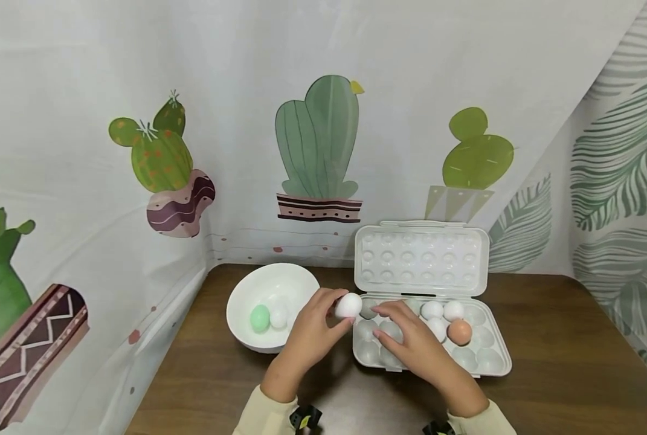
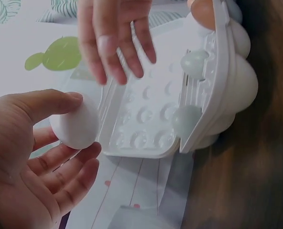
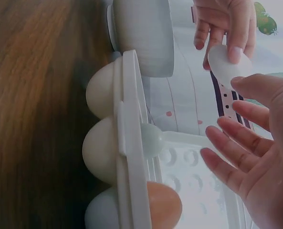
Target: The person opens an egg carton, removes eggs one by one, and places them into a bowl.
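White, smooth, oval egg (image 1: 348, 306), held above the desk (image 1: 551, 338) toward its far edge, is likely light, stiff, slippery, breakable: grip gently round its middle. Left hand (image 1: 313, 329) pinches it; right hand (image 1: 414, 343), loosely spread, holds nothing.

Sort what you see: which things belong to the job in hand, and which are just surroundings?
Belonging, apparently:
- held white egg
- round white bowl
- green oval egg
- open white plastic egg carton
- orange egg

Surroundings:
- brown wooden table
- white cactus-print cloth

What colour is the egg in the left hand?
White; the egg shows best in the left wrist view.
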`<act>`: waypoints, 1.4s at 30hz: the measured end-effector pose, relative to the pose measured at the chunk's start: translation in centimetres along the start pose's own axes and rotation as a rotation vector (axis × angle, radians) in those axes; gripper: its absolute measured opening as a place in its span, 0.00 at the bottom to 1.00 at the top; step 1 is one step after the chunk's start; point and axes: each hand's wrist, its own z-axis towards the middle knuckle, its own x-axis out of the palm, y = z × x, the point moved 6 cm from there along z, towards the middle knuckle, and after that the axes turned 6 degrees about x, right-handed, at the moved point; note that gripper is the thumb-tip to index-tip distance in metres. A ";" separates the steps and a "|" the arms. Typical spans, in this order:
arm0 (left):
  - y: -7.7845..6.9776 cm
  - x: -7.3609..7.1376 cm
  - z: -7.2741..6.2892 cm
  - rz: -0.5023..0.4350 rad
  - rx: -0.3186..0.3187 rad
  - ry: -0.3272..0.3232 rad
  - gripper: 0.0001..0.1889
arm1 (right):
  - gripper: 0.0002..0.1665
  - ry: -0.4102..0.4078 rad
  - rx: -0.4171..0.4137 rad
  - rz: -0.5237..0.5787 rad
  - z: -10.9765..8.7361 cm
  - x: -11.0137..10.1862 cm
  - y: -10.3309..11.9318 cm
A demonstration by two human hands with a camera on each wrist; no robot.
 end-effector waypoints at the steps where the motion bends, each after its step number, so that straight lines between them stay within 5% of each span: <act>1: 0.1 -0.2 0.0 0.005 -0.002 -0.005 0.24 | 0.25 0.003 0.009 -0.013 -0.1 0.0 -0.1; 14: 1.9 -1.6 -0.1 -0.001 -0.053 -0.051 0.25 | 0.26 -0.025 -0.060 -0.068 -1.7 -1.0 -1.6; 24: 3.4 -2.2 0.0 0.037 -0.123 -0.077 0.24 | 0.26 0.050 0.049 -0.043 -2.8 -1.5 -2.6; 42: 5.7 -3.8 -0.3 0.116 -0.284 -0.105 0.24 | 0.25 0.121 0.009 -0.184 -3.7 -1.6 -3.1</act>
